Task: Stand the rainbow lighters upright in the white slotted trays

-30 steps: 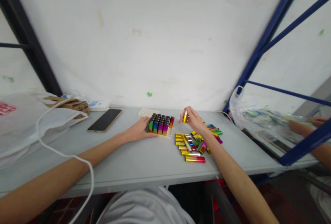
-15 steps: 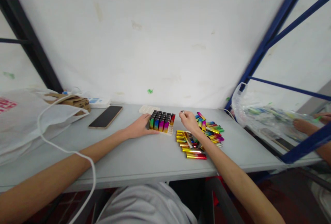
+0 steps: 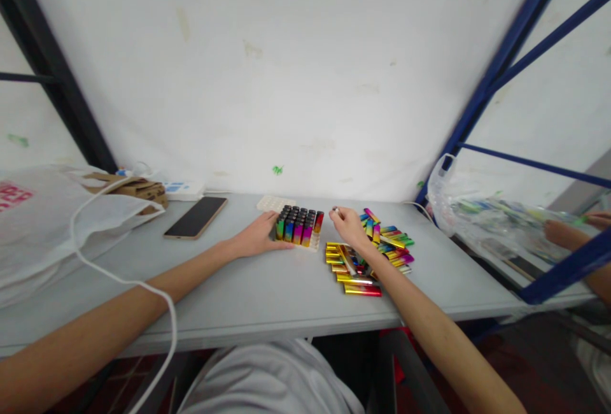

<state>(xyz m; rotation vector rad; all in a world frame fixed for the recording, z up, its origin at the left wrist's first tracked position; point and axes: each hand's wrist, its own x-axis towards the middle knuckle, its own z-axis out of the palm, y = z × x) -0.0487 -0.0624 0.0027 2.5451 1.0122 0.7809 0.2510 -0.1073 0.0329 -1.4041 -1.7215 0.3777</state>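
Note:
My left hand (image 3: pixel 260 235) is wrapped around the left side of a white slotted tray (image 3: pixel 314 243), thumb along its front. Several shiny rainbow-coloured lighters (image 3: pixel 297 229) with black tops stand upright in the tray, in rows. One red lighter (image 3: pixel 319 220) stands in the right column, where bare slots show in front of it. To the right of the tray, my right hand (image 3: pixel 349 224) is closed in a pinch, raised above the table. A small metallic end pokes out at its fingertips, apparently a lighter; the rest is hidden. Beneath and beside that forearm lies a heap of loose lighters (image 3: pixel 360 278).
Another pale slotted tray (image 3: pixel 275 202) lies behind the lighters. A phone (image 3: pixel 196 217) rests to the left, near a white plastic bag (image 3: pixel 42 229) and a cardboard piece (image 3: pixel 138 191). A white cable (image 3: pixel 128 280) hangs across my left forearm. Beyond the blue frame (image 3: pixel 491 83), another person's hands (image 3: pixel 568 235) touch clear plastic bags.
Almost nothing differs. My right hand stays pinched in nearly the same spot, and my left hand keeps its hold on the tray. The other person's hand has shifted slightly.

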